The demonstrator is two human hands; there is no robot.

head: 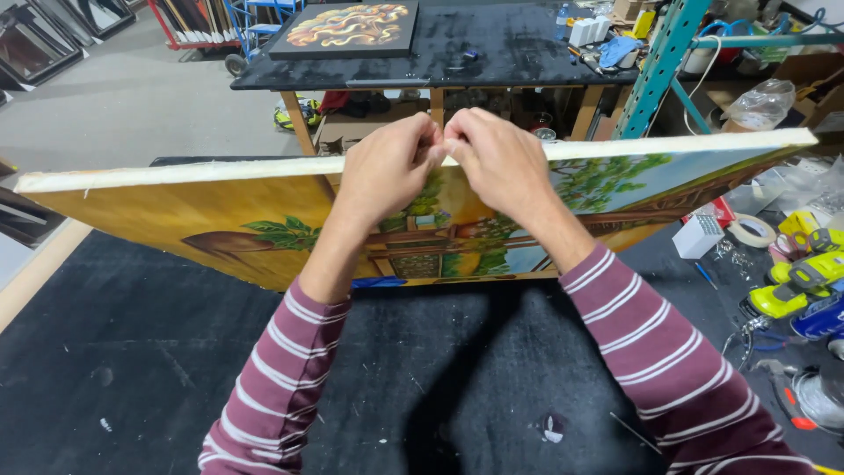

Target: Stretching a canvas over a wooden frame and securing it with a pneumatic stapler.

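Observation:
A large stretched canvas painting [220,220], yellow with green palms and a wooden hut, stands tilted on its lower edge on a black-covered table [132,369]. Its white top edge [176,171] runs across the view. My left hand [387,167] and my right hand [497,158] meet at the middle of that top edge, fingers pinched together on it. Whether a small thing is held between the fingertips is hidden. Both sleeves are maroon with white stripes.
Yellow power tools [804,277], a tape roll [754,230] and a small white box [699,236] lie at the right of the table. Behind stands a black workbench [492,48] with a swirled orange painting [347,26]. A teal rack post [659,62] rises at the right.

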